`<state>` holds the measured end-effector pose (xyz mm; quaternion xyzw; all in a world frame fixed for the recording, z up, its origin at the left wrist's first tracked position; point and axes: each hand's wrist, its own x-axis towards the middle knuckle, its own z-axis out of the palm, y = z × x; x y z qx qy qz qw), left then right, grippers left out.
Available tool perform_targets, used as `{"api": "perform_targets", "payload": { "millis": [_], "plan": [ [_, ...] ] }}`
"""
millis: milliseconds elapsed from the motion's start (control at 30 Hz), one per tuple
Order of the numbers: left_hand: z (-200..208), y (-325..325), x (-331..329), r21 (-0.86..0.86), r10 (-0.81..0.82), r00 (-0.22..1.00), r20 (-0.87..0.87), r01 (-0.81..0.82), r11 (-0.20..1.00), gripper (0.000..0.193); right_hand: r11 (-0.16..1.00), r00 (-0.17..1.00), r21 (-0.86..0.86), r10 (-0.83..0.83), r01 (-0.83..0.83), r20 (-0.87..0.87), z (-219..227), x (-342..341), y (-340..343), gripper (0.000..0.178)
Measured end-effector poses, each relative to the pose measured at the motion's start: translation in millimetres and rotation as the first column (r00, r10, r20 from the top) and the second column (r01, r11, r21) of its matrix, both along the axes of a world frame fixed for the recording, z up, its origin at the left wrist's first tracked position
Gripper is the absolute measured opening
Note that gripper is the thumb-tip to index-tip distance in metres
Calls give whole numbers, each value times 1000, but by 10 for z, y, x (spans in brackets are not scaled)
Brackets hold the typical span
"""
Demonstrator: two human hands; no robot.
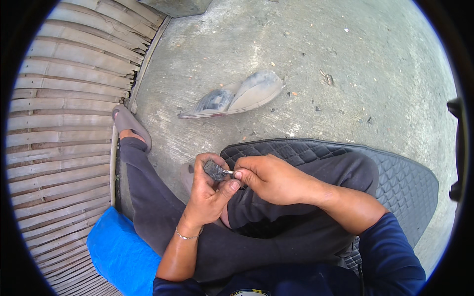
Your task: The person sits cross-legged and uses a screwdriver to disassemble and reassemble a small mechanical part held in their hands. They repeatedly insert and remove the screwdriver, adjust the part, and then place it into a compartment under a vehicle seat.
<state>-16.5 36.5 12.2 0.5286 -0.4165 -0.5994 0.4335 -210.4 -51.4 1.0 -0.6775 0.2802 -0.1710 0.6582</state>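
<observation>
My left hand (203,201) is closed around a small dark grey, rough-faced lump (213,170), held up above my lap. From the lump's right side sticks a short shiny metal piece (227,172). The fingers and thumb of my right hand (281,181) pinch the free end of that piece, and my left thumb lies just below it. What exactly the lump is cannot be made out, since my left fingers hide part of it. Both hands meet over my bent leg in dark trousers (256,209), and the fingertips look smudged with dark dirt.
I sit on a black quilted mat (405,185) on a concrete floor (316,89). A dusty grey curved, two-lobed piece (242,93) lies ahead, with small debris scattered beyond. A bamboo slat wall (64,130) runs along the left, near my clog (132,126) and a blue sheet (118,249).
</observation>
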Motion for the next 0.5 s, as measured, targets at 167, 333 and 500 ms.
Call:
{"api": "perform_targets", "payload": {
  "millis": [167, 333, 500],
  "plan": [
    [-37, -16, 39, -53, -39, 993, 109, 45, 998, 46, 999, 999, -20, 37, -37, -28, 36, -7, -21, 25],
    [-42, 4, 40, -36, -76, 979, 188, 84, 996, 46, 996, 998, -70, 57, -58, -24, -64, -14, -12, 26],
    [1, -76, 103, 7, 21, 990, -139, -20, 1000, 51, 964, 971, 204, -198, 168, 133, -249, 119, 7, 26]
  ]
}}
